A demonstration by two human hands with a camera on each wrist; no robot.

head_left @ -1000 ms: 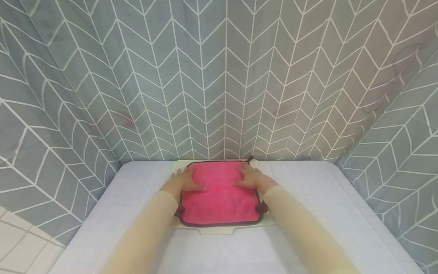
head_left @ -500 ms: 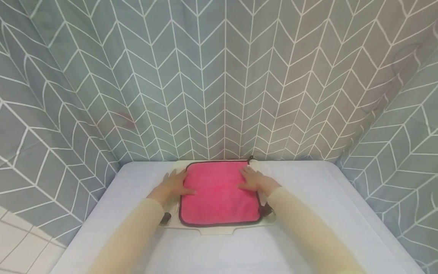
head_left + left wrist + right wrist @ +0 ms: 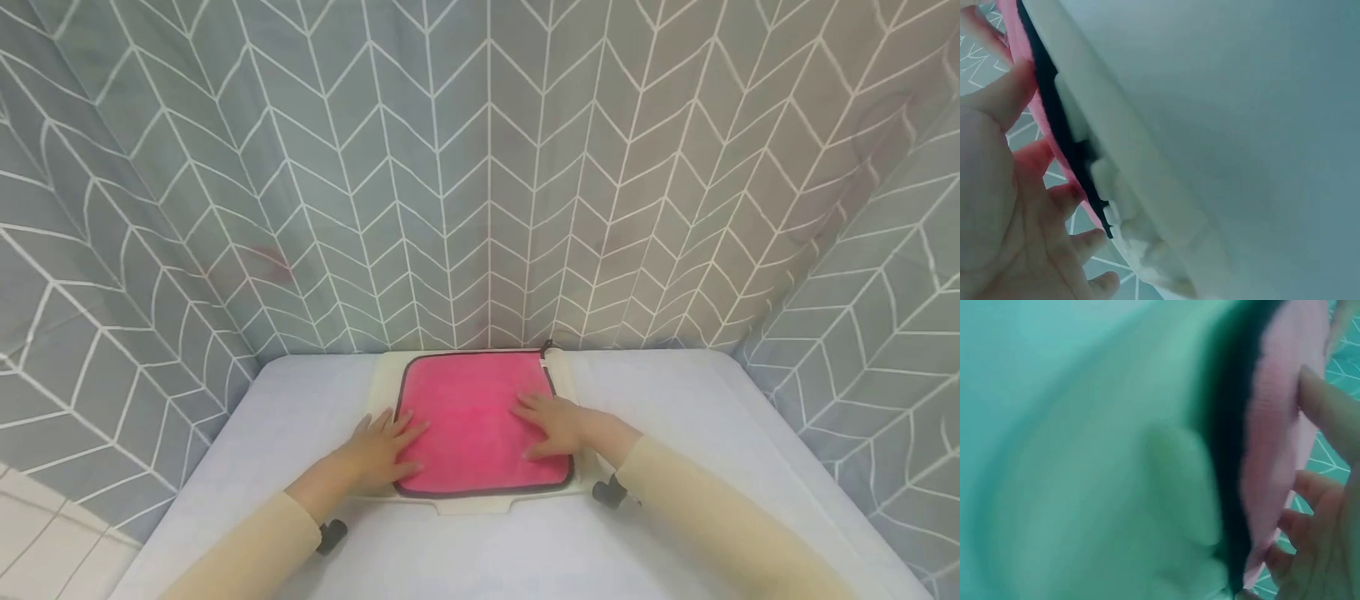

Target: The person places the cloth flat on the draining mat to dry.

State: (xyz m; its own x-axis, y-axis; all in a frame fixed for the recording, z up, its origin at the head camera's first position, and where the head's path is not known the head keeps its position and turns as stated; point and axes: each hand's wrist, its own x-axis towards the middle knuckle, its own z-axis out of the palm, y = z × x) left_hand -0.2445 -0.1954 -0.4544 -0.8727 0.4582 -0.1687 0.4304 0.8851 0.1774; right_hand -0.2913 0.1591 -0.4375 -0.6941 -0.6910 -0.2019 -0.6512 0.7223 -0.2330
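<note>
A pink cloth (image 3: 472,400) with a dark border lies flat over a cream, tray-like board (image 3: 472,506) in the head view. My left hand (image 3: 375,454) rests across the cloth's left edge, its fingers spread onto the pink. From the right side my right hand (image 3: 558,423) lies on the cloth, fingers spread and pointing inward. In the left wrist view, the fingertips touch the pink side above the dark border (image 3: 1054,106). The right wrist view has the right fingers along the pink face (image 3: 1272,425), with blurred raised shapes (image 3: 1179,481) on the board below the border.
The board sits on a white-covered table (image 3: 660,400). A grey curtain (image 3: 465,183) with white chevron lines stands along the back and both sides. A small dark loop (image 3: 549,346) sticks out at the cloth's far right corner. White tiles (image 3: 45,533) show at lower left.
Both hands have moved toward the near side of the cloth, spreading outward toward its left and right edges. The faint crease across the cloth looks flatter. The board stays put.
</note>
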